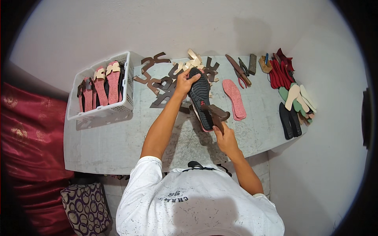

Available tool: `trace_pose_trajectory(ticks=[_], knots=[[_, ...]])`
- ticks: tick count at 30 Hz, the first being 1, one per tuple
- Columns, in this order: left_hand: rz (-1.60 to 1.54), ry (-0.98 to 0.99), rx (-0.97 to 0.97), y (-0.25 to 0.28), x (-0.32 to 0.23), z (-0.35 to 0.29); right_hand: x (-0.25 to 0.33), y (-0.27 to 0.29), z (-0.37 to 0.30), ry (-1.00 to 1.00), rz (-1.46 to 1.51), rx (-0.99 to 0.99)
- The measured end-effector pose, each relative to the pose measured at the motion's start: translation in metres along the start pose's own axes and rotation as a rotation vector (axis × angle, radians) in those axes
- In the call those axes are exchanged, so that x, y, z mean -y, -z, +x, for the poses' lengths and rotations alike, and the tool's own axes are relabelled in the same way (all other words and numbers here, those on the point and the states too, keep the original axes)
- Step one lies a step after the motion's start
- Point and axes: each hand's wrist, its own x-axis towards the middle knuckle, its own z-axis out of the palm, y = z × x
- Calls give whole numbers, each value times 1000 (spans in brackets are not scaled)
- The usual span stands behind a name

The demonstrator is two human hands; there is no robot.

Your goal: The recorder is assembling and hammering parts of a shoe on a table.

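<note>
Black sole (201, 88), brown hammer (217, 123), mottled pink insoles (234, 99), white basket (127, 92), red curtain (33, 157), circle-patterned fabric (86, 208)

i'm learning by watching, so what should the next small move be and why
Probably a light tap with the hammer on the near half of the black sole: the right hand grips the hammer, whose head is at or just above that half, while the left hand holds the far end, away from the hammer's head.

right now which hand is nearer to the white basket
Left: the left hand holds the black sole, right of the white basket; the right hand, gripping the hammer, is farther right.
</note>
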Motion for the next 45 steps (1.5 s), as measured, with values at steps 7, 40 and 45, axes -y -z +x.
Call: trace_pose_trajectory(ticks=[7, 40, 45], knots=[[-4, -5, -40, 3, -4, 11, 16, 26, 8, -150, 108, 90], [152, -192, -52, 4, -46, 17, 15, 11, -6, -68, -10, 56], [179, -214, -88, 10, -55, 18, 47, 33, -6, 63, 172, 9]])
